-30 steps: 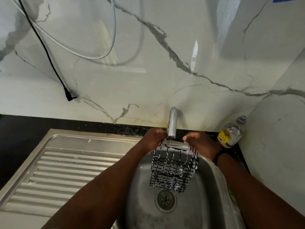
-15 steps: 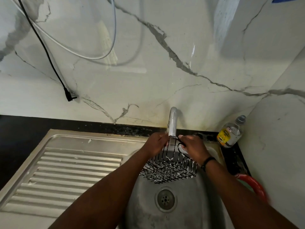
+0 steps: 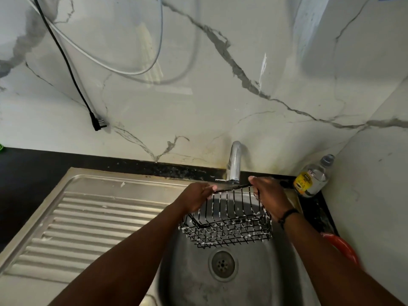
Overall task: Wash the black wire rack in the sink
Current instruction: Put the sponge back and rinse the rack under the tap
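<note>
Both hands hold the black wire rack [image 3: 227, 219], a box-shaped basket of thin metal bars flecked with white suds, above the round stainless-steel sink bowl [image 3: 194, 279] and just under the curved chrome tap [image 3: 234, 162]. The left hand [image 3: 196, 198] has its fingers curled round the rack's upper rim at the left end; the right hand [image 3: 268, 198] has its fingers clamped on the same rim and the right side wall. Compared with a second ago, when the rack hung end-down with one narrow face toward the tap, it now lies turned so that a long barred wall faces upward and its mesh base faces the camera, over the drain strainer [image 3: 222, 264]. Whether water is flowing cannot be told. The turn suggests that a fresh face is being presented to the spout; since suds remain on most bars, rinsing appears unfinished. A clear plastic bottle with a yellow label [image 3: 312, 178] stands in the corner, apart from the hands.
</note>
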